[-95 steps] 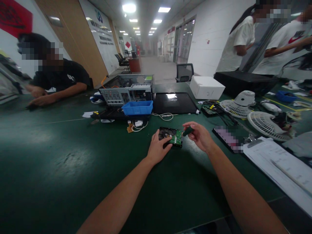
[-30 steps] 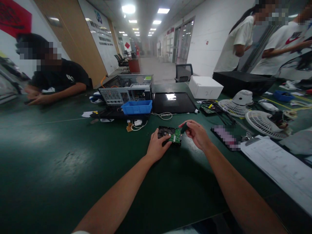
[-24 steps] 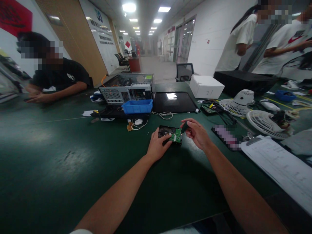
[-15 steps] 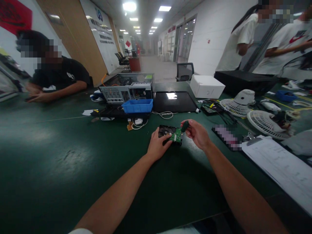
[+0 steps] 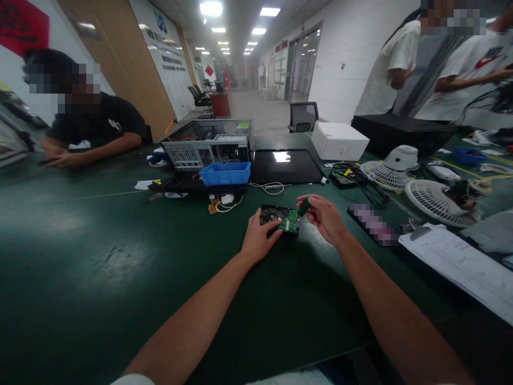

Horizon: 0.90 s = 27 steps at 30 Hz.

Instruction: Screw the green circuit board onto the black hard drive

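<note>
A hard drive [image 5: 269, 214] lies on the green table with its green circuit board [image 5: 289, 222] facing up. My left hand [image 5: 258, 238] grips the drive at its near left side, thumb and fingers around the edge and a fingertip on the board. In my right hand [image 5: 324, 216] is a screwdriver [image 5: 304, 207] with a dark green handle, pinched between thumb and fingers. It leans over the right end of the circuit board. The screwdriver's tip is too small to make out.
Beyond the drive stand an opened computer case [image 5: 208, 141], a blue tray [image 5: 225, 174] and a dark flat panel [image 5: 286, 167]. To the right are a white box [image 5: 340, 140], fan parts [image 5: 390, 168], a phone [image 5: 372, 224] and a clipboard with papers [image 5: 460, 267]. A person [image 5: 96, 123] sits at left.
The view has shifted very slightly. My right hand and the screwdriver have turned a little at the board's right end; my left hand stays on the drive.
</note>
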{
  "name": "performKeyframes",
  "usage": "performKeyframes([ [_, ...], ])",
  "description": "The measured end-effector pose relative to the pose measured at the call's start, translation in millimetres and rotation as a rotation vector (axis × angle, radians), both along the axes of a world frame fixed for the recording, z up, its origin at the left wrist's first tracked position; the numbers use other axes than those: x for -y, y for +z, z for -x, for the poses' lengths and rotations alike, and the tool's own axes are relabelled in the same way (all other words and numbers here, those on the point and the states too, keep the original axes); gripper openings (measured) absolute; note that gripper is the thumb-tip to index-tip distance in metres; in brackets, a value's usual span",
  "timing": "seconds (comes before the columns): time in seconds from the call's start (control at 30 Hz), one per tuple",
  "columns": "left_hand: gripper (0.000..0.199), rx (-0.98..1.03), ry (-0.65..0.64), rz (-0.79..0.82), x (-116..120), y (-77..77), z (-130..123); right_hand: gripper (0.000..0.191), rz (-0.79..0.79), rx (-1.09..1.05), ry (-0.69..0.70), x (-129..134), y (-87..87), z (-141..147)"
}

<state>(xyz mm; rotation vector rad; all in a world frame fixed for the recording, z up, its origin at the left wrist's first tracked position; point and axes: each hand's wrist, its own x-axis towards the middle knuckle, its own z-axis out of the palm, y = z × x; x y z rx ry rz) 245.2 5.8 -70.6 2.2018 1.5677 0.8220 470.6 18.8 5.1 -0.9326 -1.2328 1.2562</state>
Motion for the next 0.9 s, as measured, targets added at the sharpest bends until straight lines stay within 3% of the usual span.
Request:
performKeyframes([
  [0.4, 0.039, 0.006, 0.007, 0.010, -3.3, -5.5, 0.9, 0.033, 0.048, -0.037, 0.001, -2.1, -2.7, 0.4],
  [0.7, 0.037, 0.012, 0.002, 0.006, -1.1, -1.5, 1.8, 0.025, -0.040, 0.057, -0.046, -2.0, -0.1, -4.3],
  [0.9, 0.036, 0.012, -0.009, -0.006, -0.3, 0.0, 2.1, 0.020, -0.003, 0.014, 0.022, 1.5, 0.9, 0.5],
])
